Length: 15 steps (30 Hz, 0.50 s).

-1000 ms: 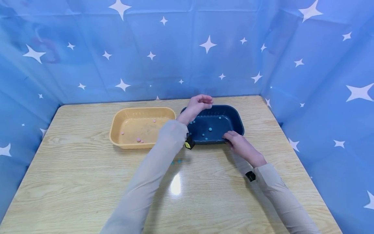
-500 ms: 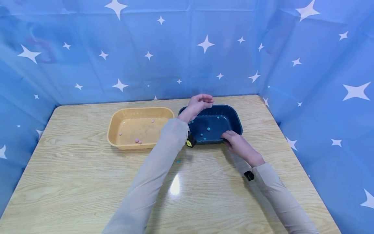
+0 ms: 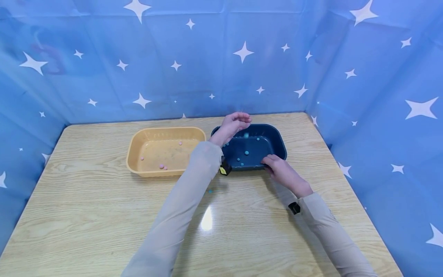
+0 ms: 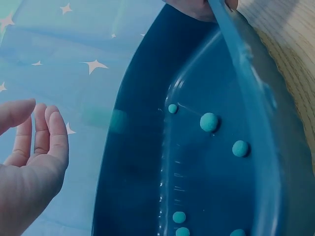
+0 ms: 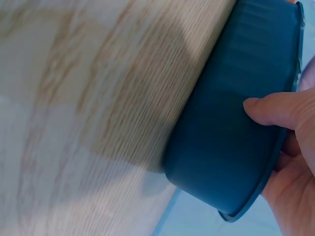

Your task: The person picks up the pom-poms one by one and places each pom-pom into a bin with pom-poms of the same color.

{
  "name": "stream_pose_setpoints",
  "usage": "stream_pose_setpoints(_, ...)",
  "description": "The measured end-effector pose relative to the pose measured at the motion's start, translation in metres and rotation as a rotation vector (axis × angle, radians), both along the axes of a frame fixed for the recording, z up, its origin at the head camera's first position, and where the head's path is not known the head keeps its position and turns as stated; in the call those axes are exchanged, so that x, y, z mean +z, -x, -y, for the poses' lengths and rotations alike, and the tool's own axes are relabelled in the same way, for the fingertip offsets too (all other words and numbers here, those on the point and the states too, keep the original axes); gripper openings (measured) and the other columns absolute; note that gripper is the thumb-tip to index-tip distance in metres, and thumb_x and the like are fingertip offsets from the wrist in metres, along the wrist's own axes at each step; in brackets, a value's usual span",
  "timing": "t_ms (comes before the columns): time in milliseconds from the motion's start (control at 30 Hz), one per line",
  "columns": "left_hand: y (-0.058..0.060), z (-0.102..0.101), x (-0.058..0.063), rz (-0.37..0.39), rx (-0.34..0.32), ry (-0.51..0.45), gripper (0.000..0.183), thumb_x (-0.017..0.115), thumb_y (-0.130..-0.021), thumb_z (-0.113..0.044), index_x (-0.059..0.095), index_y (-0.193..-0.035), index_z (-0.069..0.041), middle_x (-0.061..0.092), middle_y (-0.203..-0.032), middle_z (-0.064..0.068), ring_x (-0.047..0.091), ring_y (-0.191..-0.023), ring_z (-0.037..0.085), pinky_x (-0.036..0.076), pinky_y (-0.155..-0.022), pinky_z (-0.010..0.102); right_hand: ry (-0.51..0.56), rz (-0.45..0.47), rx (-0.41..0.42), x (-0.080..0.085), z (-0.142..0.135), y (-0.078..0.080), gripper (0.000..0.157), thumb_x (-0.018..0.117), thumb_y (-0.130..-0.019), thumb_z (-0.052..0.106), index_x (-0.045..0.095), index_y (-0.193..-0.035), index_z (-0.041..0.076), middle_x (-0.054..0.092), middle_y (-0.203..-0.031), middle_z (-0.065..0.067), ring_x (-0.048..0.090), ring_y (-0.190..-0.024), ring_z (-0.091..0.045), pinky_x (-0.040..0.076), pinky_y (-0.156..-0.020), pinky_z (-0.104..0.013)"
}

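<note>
My left hand (image 3: pixel 231 127) hovers over the back left of a dark blue plastic tray (image 3: pixel 257 147), its fingers loosely curved with nothing between them in the left wrist view. A blurred turquoise ball (image 4: pixel 117 120) is in the air beside the fingertips, against the tray's far wall. Several small turquoise balls (image 4: pixel 209 122) lie on the tray floor. At the front right, my right hand (image 3: pixel 285 174) grips the tray's rim; its thumb (image 5: pixel 266 109) presses the outer wall while the other fingers go over the edge, partly hidden.
Left of the blue tray stands a yellow tray (image 3: pixel 138 167) with several small pink balls (image 3: pixel 161 166) inside. My left forearm (image 3: pixel 183 202) covers its right front corner. A turquoise ball (image 3: pixel 210 191) lies on the wooden table (image 3: pixel 79 200). A blue star-patterned curtain (image 3: pixel 155 65) encloses the back and sides.
A turquoise ball has left my left hand and now drops toward the blue tray. Both hands stay almost where they were; the head view has shifted slightly.
</note>
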<state>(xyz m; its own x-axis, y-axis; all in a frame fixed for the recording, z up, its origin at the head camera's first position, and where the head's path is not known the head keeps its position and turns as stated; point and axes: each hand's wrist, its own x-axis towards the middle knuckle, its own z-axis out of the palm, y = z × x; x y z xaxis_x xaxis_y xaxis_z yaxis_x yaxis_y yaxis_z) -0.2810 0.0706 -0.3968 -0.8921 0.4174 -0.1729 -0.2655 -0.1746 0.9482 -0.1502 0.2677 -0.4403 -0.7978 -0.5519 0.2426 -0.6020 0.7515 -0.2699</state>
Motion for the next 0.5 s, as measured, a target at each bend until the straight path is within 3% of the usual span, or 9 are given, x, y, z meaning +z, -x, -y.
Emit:
stream_pose_setpoints(233, -0.003, 0.007, -0.001, 0.008, 0.008, -0.025, 0.029, 0.056, -0.089, 0.006, 0.056, -0.118, 0.004, 0.06, -0.118, 0.018, 0.057, -0.11, 0.026, 0.041, -0.1, 0.037, 0.008, 0.0, -0.008, 0.0, 0.001, -0.001, 0.016, 0.066, -0.079, -0.009, 0.062, -0.089, 0.002, 0.061, -0.085, -0.007, 0.055, -0.08, -0.02, 0.052, -0.071, -0.036)
stream_pose_setpoints(500, -0.012, 0.019, 0.001, -0.041, -0.014, -0.008, 0.028, 0.057, -0.089, 0.004, 0.056, -0.117, 0.005, 0.059, -0.118, 0.019, 0.059, -0.104, 0.022, 0.048, -0.092, 0.029, 0.005, 0.021, -0.016, 0.002, 0.001, -0.001, 0.016, 0.066, -0.079, -0.009, 0.063, -0.091, 0.002, 0.062, -0.087, -0.008, 0.056, -0.082, -0.021, 0.052, -0.074, -0.037)
